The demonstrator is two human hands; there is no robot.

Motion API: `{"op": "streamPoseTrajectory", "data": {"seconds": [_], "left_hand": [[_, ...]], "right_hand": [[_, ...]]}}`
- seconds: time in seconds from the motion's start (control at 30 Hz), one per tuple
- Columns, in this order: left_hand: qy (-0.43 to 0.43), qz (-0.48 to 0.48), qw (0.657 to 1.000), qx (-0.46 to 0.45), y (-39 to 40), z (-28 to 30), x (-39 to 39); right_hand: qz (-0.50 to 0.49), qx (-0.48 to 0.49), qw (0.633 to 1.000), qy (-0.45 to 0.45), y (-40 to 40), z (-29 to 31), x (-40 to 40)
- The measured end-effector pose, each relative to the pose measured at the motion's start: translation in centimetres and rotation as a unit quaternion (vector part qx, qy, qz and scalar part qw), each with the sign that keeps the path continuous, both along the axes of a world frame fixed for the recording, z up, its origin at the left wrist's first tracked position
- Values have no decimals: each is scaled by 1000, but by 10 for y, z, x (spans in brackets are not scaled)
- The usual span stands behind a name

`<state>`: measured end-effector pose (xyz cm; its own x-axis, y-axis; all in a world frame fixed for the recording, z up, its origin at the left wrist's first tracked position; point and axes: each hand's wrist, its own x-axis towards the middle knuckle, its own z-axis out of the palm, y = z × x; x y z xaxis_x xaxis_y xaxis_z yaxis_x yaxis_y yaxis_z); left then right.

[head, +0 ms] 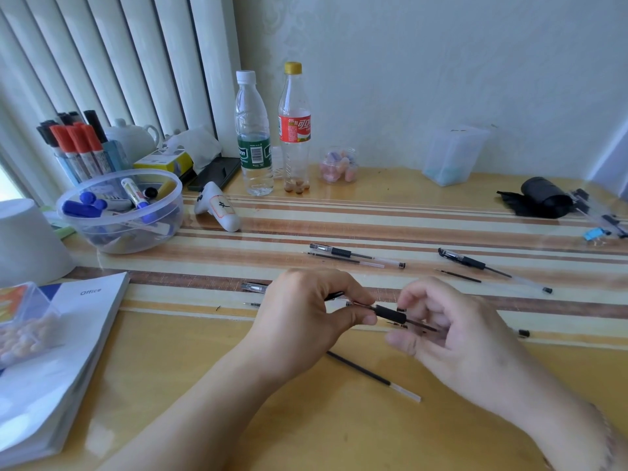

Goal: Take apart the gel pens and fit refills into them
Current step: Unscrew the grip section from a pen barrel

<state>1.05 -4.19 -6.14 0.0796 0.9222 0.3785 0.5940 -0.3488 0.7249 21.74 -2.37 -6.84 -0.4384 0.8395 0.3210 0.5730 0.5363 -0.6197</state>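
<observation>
My left hand (302,321) pinches a gel pen (390,313) by its black rubber grip, just above the table near the front middle. My right hand (452,338) holds the same pen's clear barrel end, fingers curled around it. A loose refill (372,376), black with a clear tail, lies on the table below my hands. A pen cap (254,287) peeks out left of my left hand. Further back lie two more gel pens, one in the middle (356,255) and one to the right (492,269), each with a thin refill beside it.
A clear bowl of markers (122,212) and a marker holder (76,144) stand at the back left. Two bottles (272,130) stand mid-back. A white book (61,362) lies front left. A black pouch (543,198) rests at the right edge.
</observation>
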Motion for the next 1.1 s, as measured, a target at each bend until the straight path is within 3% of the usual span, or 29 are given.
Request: {"op": "streamPoseTrajectory", "data": {"seconds": [0.27, 0.47, 0.57, 0.83, 0.93, 1.1], "left_hand": [[10, 0, 1000, -7, 0, 0, -3], [93, 0, 995, -23, 0, 0, -4], [128, -10, 991, -26, 0, 0, -4], [223, -33, 968, 110, 2, -4, -7], [240, -37, 959, 145, 2, -3, -7], [168, -16, 985, 14, -1, 2, -9]], "right_hand": [[-10, -23, 999, -24, -2, 4, -1], [-58, 92, 988, -114, -3, 4, -2], [-55, 126, 984, -114, -4, 7, -4], [-38, 127, 981, -140, -1, -2, -1], [-17, 67, 990, -121, -1, -5, 0], [-33, 72, 992, -95, 2, 1, 3]]}}
